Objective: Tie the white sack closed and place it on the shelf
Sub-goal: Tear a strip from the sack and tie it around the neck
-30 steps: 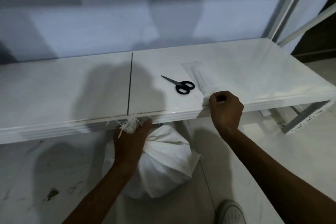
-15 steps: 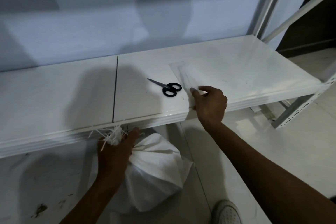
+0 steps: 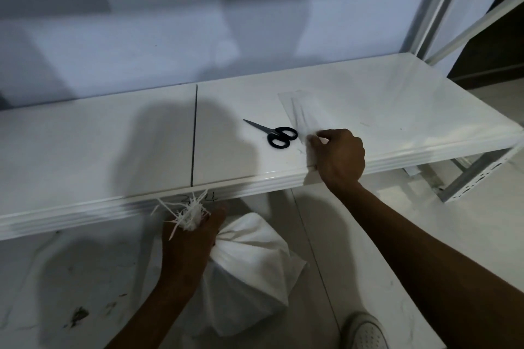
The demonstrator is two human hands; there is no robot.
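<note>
From my feed, the left hand [image 3: 188,238] is down below the front edge of the glossy white shelf [image 3: 113,150], arm reaching up from the bottom of the view with the back of the hand towards me. Its fingers [image 3: 217,214] are wrapped tightly round the gathered neck of the white woven plastic sack [image 3: 255,272], and a tuft of frayed white strands [image 3: 190,211] sticks out above the fist, just under the shelf lip. The sack itself is on the pale tiled floor [image 3: 382,235] beneath the shelf, bulging out to the right of the left wrist. The right arm stretches in from the lower right corner, and the right hand [image 3: 340,157] rests over the shelf's front edge, knuckles up, wrist bent slightly down. Its fingers [image 3: 326,134] are curled, with thumb and forefinger pinching the near end of a thin translucent plastic sheet [image 3: 306,110] that lies flat on the shelf and runs away from the hand. Just beside that hand, to its left, a pair of black-handled scissors [image 3: 276,134] lies closed on the shelf, blades pointing left and away. A white shoe [image 3: 364,331] shows at the bottom edge, near the sack. A perforated metal bracket [image 3: 479,178] sits under the shelf's right end.
</note>
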